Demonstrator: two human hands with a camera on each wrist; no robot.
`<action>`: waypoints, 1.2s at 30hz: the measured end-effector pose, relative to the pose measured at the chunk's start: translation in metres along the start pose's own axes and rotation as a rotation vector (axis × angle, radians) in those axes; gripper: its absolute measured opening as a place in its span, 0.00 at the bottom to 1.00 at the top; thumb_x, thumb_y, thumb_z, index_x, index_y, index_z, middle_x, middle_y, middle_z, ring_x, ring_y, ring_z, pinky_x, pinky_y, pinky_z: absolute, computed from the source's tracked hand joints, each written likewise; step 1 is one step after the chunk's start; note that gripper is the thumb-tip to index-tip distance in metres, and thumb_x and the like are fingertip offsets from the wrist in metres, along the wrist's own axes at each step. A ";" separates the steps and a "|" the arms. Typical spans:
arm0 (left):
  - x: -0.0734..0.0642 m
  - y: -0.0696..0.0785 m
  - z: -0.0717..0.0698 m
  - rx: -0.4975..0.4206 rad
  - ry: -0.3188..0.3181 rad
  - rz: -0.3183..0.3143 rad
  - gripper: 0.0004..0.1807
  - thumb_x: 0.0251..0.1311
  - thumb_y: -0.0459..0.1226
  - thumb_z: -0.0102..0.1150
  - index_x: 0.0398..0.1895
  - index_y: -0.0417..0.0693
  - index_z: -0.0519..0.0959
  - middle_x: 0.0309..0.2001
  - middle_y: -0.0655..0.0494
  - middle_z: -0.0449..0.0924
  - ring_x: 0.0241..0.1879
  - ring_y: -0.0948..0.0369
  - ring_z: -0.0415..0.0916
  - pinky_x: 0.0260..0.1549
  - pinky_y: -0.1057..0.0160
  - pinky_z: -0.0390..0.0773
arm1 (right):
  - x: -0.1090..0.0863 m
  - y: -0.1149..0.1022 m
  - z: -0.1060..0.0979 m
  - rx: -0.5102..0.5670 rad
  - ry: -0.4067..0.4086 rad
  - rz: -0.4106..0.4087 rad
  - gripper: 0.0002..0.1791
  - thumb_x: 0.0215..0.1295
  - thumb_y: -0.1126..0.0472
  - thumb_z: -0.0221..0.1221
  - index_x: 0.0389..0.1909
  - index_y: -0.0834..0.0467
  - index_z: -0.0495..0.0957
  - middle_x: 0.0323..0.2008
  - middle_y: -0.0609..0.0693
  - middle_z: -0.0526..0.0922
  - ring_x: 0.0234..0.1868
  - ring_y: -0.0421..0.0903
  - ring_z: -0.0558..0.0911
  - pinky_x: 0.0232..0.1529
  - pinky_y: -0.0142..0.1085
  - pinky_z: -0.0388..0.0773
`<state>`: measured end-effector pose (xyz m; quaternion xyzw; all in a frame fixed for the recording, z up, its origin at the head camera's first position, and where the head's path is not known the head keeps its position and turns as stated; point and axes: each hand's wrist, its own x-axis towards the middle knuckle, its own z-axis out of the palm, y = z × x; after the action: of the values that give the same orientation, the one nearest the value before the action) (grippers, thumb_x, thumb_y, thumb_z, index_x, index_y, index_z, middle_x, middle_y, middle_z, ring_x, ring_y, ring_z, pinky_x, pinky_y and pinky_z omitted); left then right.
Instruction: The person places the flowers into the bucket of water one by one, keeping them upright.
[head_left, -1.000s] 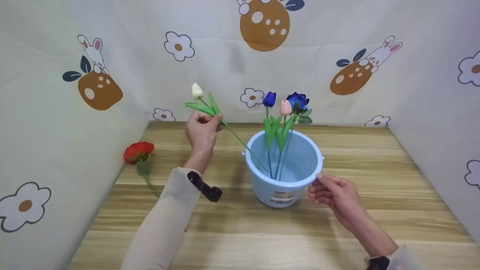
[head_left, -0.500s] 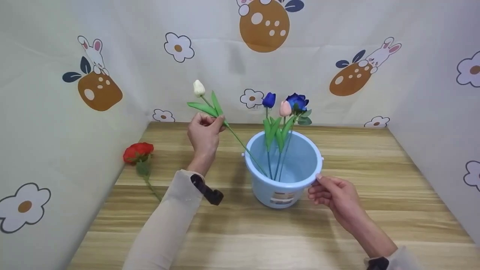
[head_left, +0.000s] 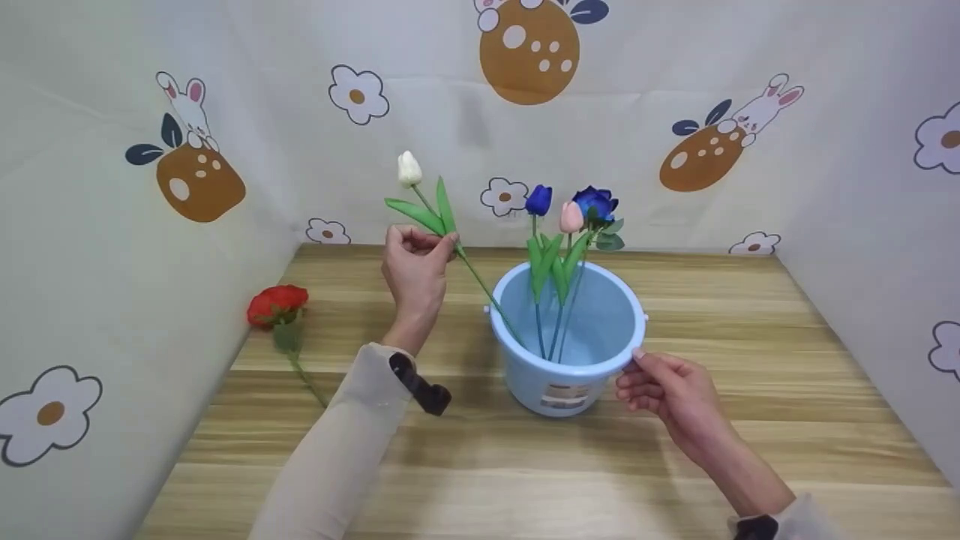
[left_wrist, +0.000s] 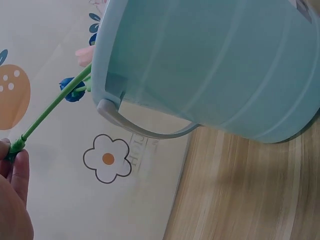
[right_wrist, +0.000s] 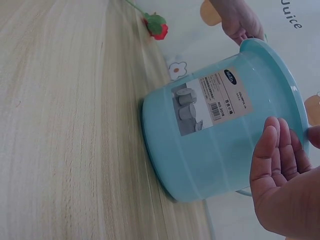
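My left hand [head_left: 417, 276] pinches a white artificial tulip [head_left: 409, 169] just below its green leaves. Its stem slants down to the right, over the rim and into a light blue bucket [head_left: 523, 381]. Inside the bucket stand a blue tulip [head_left: 538, 199], a pink tulip [head_left: 571, 217] and a blue rose [head_left: 595, 203]. At the near right, my right hand [head_left: 675, 386] grips the bucket's rim, thumb on top and fingers under it along the outer wall. The left wrist view shows the green stem [left_wrist: 55, 104] between finger and thumb, crossing towards the rim.
A red rose [head_left: 277, 306] lies at the left of the wooden table [head_left: 750, 420], its lower stem running behind the left sleeve. Patterned cloth walls [head_left: 420, 142] enclose the table at the back and sides. A thin bucket handle [left_wrist: 155, 134] hangs down on one side.
My left hand has shifted slightly right, bringing the white tulip more upright and its stem closer to the bucket's left rim. The right hand and bucket have stayed in place.
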<state>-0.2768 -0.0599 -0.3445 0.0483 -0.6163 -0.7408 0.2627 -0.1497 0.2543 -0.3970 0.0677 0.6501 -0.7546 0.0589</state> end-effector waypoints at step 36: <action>-0.014 0.000 0.018 0.032 -0.226 -0.246 0.14 0.61 0.29 0.72 0.49 0.36 0.86 0.34 0.56 0.83 0.37 0.63 0.77 0.41 0.67 0.78 | -0.002 0.002 -0.002 0.006 -0.022 -0.016 0.15 0.80 0.60 0.56 0.33 0.56 0.87 0.28 0.49 0.89 0.30 0.42 0.89 0.34 0.33 0.87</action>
<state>-0.2724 -0.0372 -0.3440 0.0441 -0.6430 -0.7582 0.0984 -0.1475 0.2558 -0.3985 0.0545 0.6477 -0.7576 0.0599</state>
